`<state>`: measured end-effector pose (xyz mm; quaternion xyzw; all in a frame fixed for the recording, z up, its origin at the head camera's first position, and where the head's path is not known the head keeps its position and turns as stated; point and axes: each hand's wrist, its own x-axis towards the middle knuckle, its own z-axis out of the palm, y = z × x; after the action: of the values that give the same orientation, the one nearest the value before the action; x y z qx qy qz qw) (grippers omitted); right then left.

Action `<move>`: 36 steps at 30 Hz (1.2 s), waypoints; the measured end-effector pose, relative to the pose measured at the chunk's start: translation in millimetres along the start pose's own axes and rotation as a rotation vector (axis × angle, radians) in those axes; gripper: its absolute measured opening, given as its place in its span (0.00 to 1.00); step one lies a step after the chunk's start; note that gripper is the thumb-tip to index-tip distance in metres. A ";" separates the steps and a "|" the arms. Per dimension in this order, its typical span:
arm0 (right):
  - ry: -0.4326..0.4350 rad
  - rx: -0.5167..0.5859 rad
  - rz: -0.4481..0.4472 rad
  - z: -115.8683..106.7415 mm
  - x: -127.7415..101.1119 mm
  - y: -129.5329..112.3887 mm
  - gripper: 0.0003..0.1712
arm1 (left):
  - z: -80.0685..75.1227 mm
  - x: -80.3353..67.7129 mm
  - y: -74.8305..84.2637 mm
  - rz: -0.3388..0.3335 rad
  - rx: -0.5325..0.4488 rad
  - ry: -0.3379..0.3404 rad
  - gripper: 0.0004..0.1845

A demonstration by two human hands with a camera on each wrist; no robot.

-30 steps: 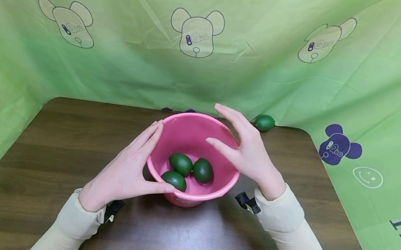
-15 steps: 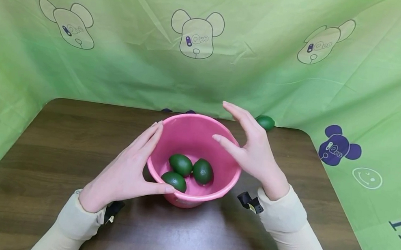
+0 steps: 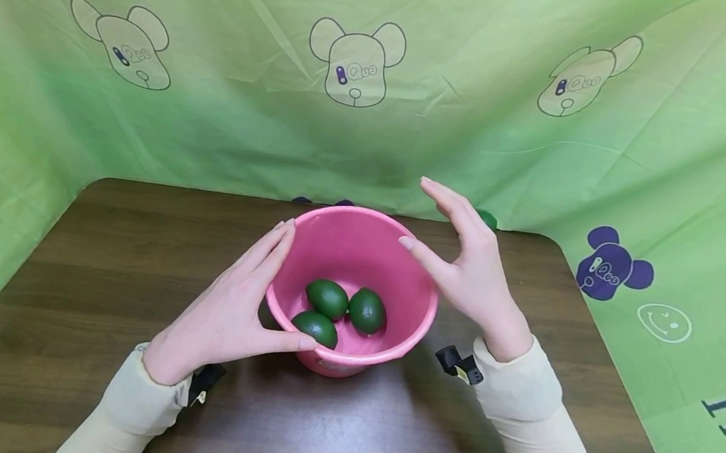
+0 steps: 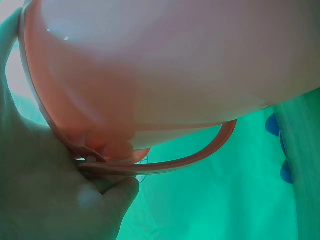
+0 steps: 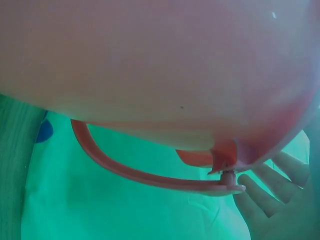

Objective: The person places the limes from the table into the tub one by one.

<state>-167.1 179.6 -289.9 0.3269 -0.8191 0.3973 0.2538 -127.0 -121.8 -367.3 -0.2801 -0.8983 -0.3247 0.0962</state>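
A pink plastic bucket [image 3: 362,237] stands upright on the table, and three dark green limes [image 3: 367,311] lie on its bottom. My left hand [image 3: 228,308] holds the bucket's left side, its fingers along the outer rim and its thumb over the near rim. The left wrist view has this hand [image 4: 60,185] right at the joint of the bucket's curved handle [image 4: 185,160]. Fingers spread, my right hand [image 3: 474,268] is raised at the right rim, holding nothing. Behind its fingers a single lime [image 3: 488,218] is mostly hidden at the table's back edge.
A dark wooden table [image 3: 134,254] carries everything. Close behind its back edge hangs a green printed cloth [image 3: 227,124], which also runs down both sides. Small black devices [image 3: 458,364] are strapped at both wrists. The bucket's handle hangs on its far side.
My right hand has moved right and slightly up, away from over the bucket's rim, and now covers most of the far lime. My left hand and the bucket have stayed in place.
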 end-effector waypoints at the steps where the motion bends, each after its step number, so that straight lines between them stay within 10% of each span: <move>1: 0.002 -0.003 0.007 -0.6 -0.3 0.5 0.39 | 0.1 -0.1 0.0 0.000 0.000 0.000 0.69; 36: 0.110 -0.073 0.107 -16.3 -2.4 39.4 0.38 | -0.6 -0.6 0.7 -0.008 -0.007 -0.006 0.69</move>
<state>-192.0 212.3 -301.5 0.2508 -0.8341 0.3976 0.2887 -126.2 -121.9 -366.7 -0.2777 -0.8985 -0.3275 0.0909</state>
